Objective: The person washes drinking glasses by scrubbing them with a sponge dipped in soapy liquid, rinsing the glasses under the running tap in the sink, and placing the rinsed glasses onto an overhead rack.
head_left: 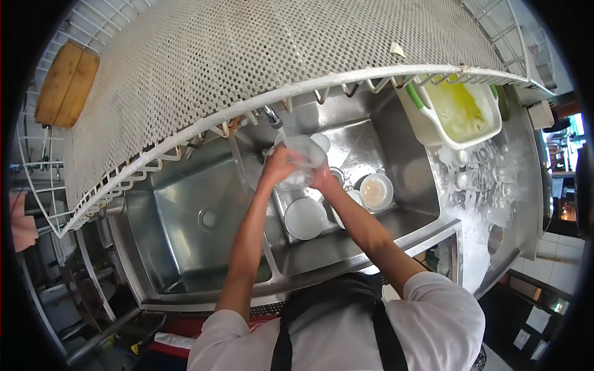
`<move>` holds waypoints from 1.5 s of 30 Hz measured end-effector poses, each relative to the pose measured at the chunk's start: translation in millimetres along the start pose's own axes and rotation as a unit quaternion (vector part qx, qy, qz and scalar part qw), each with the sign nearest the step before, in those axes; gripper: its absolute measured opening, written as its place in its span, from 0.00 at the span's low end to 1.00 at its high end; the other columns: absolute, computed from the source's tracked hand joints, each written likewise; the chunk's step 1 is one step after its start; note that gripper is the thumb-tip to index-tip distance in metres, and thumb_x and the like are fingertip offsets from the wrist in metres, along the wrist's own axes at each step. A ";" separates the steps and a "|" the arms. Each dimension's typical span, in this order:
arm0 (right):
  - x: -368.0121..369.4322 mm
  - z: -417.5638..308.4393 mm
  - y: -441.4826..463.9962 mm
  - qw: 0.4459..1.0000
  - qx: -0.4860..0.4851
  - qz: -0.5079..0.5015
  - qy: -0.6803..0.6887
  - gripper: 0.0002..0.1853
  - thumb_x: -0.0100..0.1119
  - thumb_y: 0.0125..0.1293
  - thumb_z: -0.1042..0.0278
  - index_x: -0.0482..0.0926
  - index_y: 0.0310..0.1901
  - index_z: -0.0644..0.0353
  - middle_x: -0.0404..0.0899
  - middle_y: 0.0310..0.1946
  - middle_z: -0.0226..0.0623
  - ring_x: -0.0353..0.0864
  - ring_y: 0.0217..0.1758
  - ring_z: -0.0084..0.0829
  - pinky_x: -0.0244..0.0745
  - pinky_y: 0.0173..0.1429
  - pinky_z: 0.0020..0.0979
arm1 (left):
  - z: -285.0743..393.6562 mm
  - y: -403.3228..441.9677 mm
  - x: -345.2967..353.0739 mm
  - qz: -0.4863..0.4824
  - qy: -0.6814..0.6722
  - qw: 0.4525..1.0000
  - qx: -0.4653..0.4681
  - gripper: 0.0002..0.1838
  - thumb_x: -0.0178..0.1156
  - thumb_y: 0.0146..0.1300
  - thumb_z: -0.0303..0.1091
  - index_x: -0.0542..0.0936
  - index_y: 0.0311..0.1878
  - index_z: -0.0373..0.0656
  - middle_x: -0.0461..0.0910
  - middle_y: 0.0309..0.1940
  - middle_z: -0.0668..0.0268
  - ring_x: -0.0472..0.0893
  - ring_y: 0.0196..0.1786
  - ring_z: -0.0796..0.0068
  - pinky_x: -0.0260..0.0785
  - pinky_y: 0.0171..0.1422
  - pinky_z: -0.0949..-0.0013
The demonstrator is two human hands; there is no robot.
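Observation:
Under the running tap (272, 116), both my hands grip a translucent, rounded dish (303, 149), blurred by water and motion. My left hand (281, 164) holds its left side with fingers closed. On the right side my right hand (321, 177) is wrapped against it, its fingers partly hidden. Below the hands, a white plate (305, 219) lies in the right sink basin (402, 148). A white bowl (376, 191) with cloudy liquid inside stands to the right of it. Another white dish (350, 203) is partly covered by my right forearm.
To the left is a second steel basin (185, 216) with a drain. A white tub (461, 114) of foamy yellow-green liquid stands at the upper right. Several foamy glasses (504, 170) occupy the right counter. Overhead hangs a white wire rack (247, 68) holding a wooden object (67, 85).

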State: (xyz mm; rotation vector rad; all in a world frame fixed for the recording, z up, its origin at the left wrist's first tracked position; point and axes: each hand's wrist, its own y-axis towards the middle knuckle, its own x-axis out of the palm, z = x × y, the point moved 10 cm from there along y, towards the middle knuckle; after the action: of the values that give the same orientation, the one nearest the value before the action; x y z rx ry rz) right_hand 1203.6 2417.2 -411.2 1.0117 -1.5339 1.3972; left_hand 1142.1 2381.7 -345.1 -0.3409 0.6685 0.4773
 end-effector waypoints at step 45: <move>-42.5 2.9 -5.3 0.987 -0.098 -0.051 0.120 0.28 0.46 0.69 0.42 0.71 0.58 0.56 0.76 0.52 0.42 0.79 0.52 0.38 0.75 0.60 0.42 | 152.6 -56.6 31.7 -0.059 0.222 0.962 0.146 0.07 0.56 0.53 0.24 0.80 0.34 0.46 0.75 0.42 0.65 0.82 0.35 0.55 0.78 0.41 0.55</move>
State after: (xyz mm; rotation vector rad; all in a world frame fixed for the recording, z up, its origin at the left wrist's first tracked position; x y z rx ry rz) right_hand 1223.3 2415.6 -449.2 0.7610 -1.3893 1.2222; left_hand 1270.8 2412.2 -245.2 -0.2051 1.1340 0.1808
